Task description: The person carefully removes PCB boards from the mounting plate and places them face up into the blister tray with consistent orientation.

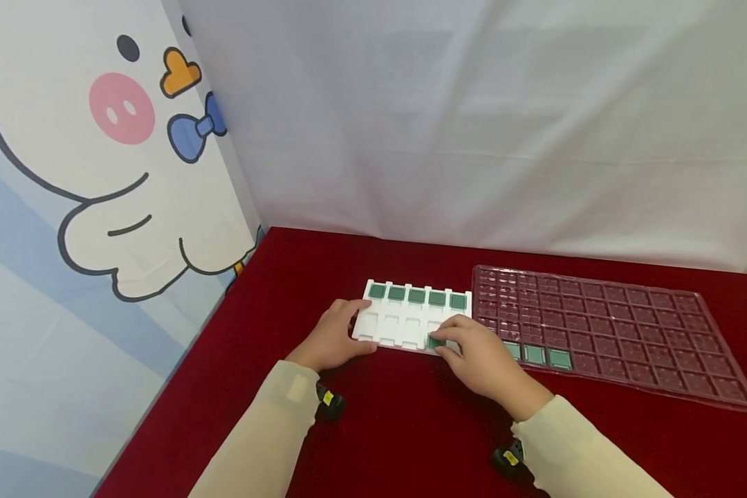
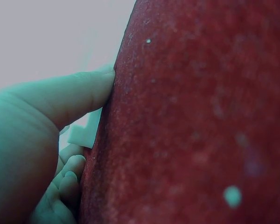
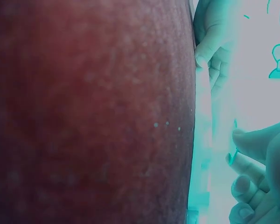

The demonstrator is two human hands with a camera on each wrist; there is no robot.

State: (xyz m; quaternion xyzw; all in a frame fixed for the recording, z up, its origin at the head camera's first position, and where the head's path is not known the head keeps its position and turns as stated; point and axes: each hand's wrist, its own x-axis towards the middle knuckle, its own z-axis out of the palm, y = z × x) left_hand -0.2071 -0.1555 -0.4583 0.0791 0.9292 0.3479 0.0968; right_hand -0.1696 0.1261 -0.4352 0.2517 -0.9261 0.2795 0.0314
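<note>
A white tray (image 1: 391, 325) with two rows of square pockets lies on the red cloth. Its back row holds several green square chips (image 1: 416, 296), while the visible front-row pockets at the left are bare. My left hand (image 1: 333, 337) grips the tray's left end, thumb at the front corner and fingers along the side. My right hand (image 1: 478, 353) pinches another green square chip (image 1: 434, 342) over the front row's right end. In the right wrist view this chip (image 3: 234, 157) shows as a thin tilted edge between thumb and index finger. The right hand hides part of the tray.
Right of the white tray lies a large clear plastic tray (image 1: 622, 325) with many square pockets. A few green chips (image 1: 560, 359) sit in its front-left pockets. Red cloth (image 1: 386, 429) covers the table, and a pale curtain (image 1: 473, 138) hangs behind.
</note>
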